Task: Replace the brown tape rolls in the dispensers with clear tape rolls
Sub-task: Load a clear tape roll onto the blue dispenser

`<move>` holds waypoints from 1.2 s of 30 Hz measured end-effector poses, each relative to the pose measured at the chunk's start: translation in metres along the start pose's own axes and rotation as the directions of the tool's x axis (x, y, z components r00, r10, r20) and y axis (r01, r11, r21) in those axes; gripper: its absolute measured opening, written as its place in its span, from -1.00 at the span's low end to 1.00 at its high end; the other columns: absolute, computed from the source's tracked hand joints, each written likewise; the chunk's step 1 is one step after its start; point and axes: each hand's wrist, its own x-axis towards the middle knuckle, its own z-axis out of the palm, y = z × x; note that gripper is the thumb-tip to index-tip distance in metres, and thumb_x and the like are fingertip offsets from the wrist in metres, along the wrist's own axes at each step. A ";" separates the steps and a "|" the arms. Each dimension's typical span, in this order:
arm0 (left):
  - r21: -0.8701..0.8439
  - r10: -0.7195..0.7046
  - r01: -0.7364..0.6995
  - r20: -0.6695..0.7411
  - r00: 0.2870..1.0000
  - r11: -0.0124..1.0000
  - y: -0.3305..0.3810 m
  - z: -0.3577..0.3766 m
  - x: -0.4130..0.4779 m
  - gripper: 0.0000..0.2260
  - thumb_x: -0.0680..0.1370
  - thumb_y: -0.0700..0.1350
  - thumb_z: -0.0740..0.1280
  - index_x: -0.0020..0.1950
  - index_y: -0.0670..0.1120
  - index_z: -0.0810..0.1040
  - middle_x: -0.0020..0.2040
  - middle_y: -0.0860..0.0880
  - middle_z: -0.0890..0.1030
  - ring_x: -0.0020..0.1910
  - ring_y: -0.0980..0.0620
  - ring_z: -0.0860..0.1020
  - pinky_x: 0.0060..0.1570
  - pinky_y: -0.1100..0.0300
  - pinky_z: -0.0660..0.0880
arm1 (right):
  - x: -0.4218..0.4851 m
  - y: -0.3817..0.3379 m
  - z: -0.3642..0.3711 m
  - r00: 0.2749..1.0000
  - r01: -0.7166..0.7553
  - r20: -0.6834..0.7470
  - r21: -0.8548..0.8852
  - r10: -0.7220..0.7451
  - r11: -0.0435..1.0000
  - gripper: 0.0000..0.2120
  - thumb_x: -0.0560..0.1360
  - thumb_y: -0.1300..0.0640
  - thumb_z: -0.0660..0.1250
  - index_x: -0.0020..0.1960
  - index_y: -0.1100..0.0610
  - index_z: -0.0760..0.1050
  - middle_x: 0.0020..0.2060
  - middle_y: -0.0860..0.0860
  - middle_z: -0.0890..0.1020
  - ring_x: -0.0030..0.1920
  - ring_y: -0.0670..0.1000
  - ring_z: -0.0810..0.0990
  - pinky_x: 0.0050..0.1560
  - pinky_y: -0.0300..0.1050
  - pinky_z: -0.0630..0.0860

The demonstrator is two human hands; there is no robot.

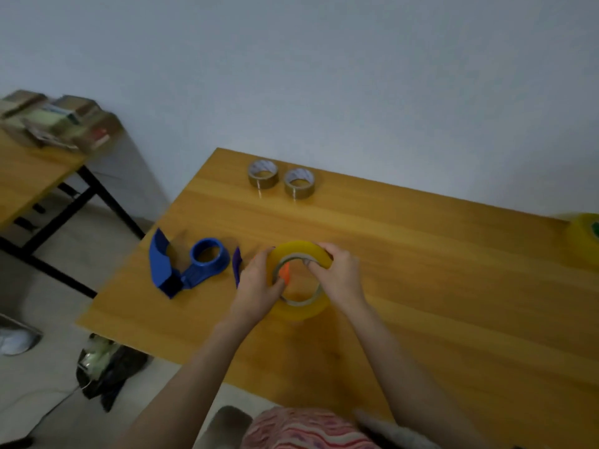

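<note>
Head view: clear tape roll lies flat, seemingly over purple dispenser
Grip: left hand, right hand both clutch its rim

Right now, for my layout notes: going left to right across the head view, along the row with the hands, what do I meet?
Blue dispenser → left hand → clear tape roll → right hand → second clear roll at the right edge.
</note>
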 end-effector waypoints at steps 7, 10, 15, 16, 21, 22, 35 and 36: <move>-0.069 -0.001 0.001 -0.005 1.000 0.998 -0.052 -0.049 0.036 -0.53 0.52 -0.12 0.30 0.39 -0.15 0.28 0.13 -0.15 0.56 0.01 -0.11 0.57 -0.15 0.17 0.50 | 0.027 -0.044 0.058 0.997 -0.076 -0.035 -0.009 0.076 0.997 -0.63 0.42 -0.01 0.41 0.19 0.07 0.56 0.01 -0.05 0.66 0.01 -0.04 0.61 -0.06 -0.23 0.52; -0.057 0.019 -0.017 0.036 0.999 0.998 -0.078 -0.080 0.052 -0.53 0.53 -0.15 0.28 0.41 -0.15 0.25 0.03 -0.14 0.58 -0.15 -0.10 0.59 -0.29 0.23 0.46 | 0.033 -0.068 0.094 0.988 -0.124 -0.089 0.014 0.124 0.992 -0.64 0.42 -0.03 0.41 0.18 0.07 0.57 -0.03 -0.08 0.67 -0.06 -0.08 0.62 -0.10 -0.23 0.55; -0.007 0.121 -0.123 0.246 0.962 0.992 -0.123 -0.147 0.081 -0.52 0.52 -0.16 0.29 0.40 -0.11 0.24 -0.05 -0.12 0.59 -0.22 -0.08 0.58 -0.29 0.11 0.55 | 0.033 -0.111 0.154 0.967 -0.190 -0.154 0.097 0.203 0.977 -0.70 0.41 -0.05 0.40 0.09 0.06 0.59 -0.29 -0.16 0.63 -0.34 -0.18 0.58 -0.39 -0.33 0.48; 0.006 0.133 -0.140 0.278 0.951 0.990 -0.130 -0.160 0.087 -0.52 0.52 -0.14 0.29 0.41 -0.11 0.24 0.03 -0.14 0.58 -0.12 -0.09 0.58 -0.22 0.10 0.53 | 0.032 -0.120 0.164 0.962 -0.197 -0.169 0.122 0.216 0.973 -0.69 0.41 -0.04 0.41 0.10 0.06 0.59 -0.27 -0.14 0.65 -0.30 -0.17 0.59 -0.36 -0.31 0.51; -0.013 0.178 -0.183 0.313 0.933 0.983 -0.148 -0.197 0.115 -0.52 0.52 -0.13 0.28 0.42 -0.06 0.24 0.21 -0.10 0.53 0.09 -0.07 0.53 -0.02 0.12 0.47 | 0.045 -0.155 0.186 0.930 -0.303 -0.151 0.204 0.336 0.931 -0.84 0.41 -0.07 0.40 -0.08 -0.02 0.60 -0.36 -0.12 0.63 -0.34 -0.10 0.60 -0.38 -0.19 0.54; -0.039 0.175 -0.171 0.314 0.933 0.984 -0.150 -0.200 0.120 -0.53 0.53 -0.13 0.27 0.42 -0.06 0.24 0.22 -0.09 0.52 0.11 -0.07 0.53 0.01 0.12 0.46 | 0.049 -0.159 0.187 0.926 -0.316 -0.139 0.226 0.352 0.921 -0.86 0.42 -0.05 0.40 -0.10 0.00 0.60 -0.39 -0.12 0.61 -0.36 -0.09 0.58 -0.44 -0.25 0.48; -0.393 0.196 -0.065 0.305 0.932 0.917 -0.147 -0.221 0.132 -0.26 0.28 0.31 0.28 0.41 0.07 0.27 0.39 0.06 0.35 0.33 0.05 0.36 0.34 0.03 0.36 | 0.068 -0.178 0.197 0.748 -0.618 0.208 0.565 0.630 0.547 -0.71 0.48 0.07 0.37 0.18 0.08 0.46 -0.05 0.06 0.55 -0.16 0.04 0.55 -0.49 -0.13 0.54; -0.379 0.236 -0.106 0.314 0.920 0.919 -0.142 -0.220 0.130 -0.24 0.27 0.29 0.31 0.42 0.08 0.24 0.38 0.09 0.33 0.33 0.08 0.34 0.33 0.09 0.34 | 0.066 -0.175 0.194 0.735 -0.624 0.228 0.596 0.638 0.506 -0.74 0.50 0.10 0.35 0.17 0.11 0.46 -0.09 0.07 0.55 -0.18 0.05 0.55 -0.52 -0.13 0.52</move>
